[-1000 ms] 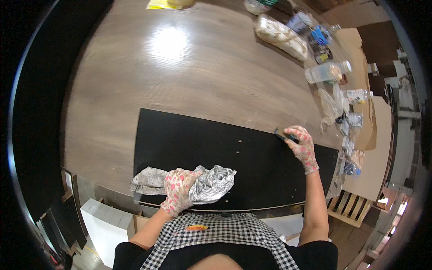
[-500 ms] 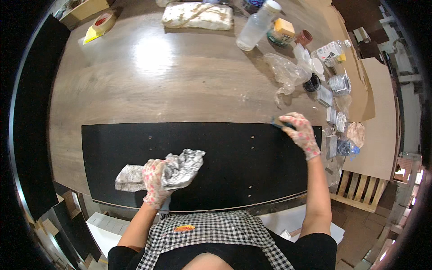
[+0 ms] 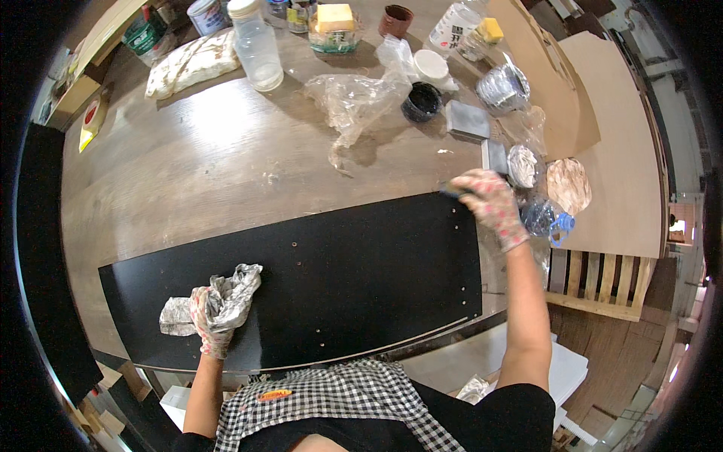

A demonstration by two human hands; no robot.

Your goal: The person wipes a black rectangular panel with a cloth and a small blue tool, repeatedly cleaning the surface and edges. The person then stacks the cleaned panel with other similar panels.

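Observation:
A long black board [image 3: 339,264] lies across the near side of the table, with small holes along it. My left hand [image 3: 209,320], in a pink-spotted white glove, is closed round a crumpled grey-white rag [image 3: 235,294] over the board's left part. At the board's far right corner my right hand [image 3: 493,207], gloved alike and slightly blurred, pinches a small dark pad [image 3: 450,191] against or just over the far edge. The fingers partly cover this pad, so its exact kind is unclear.
Beyond the board stand a black-lined cup [image 3: 422,102], a crumpled clear bag [image 3: 354,105], grey blocks [image 3: 467,120], a white-capped bottle [image 3: 256,49] and a yellow sponge [image 3: 334,18] on a jar. Right of my right hand lies a blue-capped plastic bottle [image 3: 544,217]. Tape [image 3: 93,117] lies far left.
The view has swung to the right, so the board appears slanted and further left. My right hand has moved the pad along the far edge toward the right corner. The left still grips the rag.

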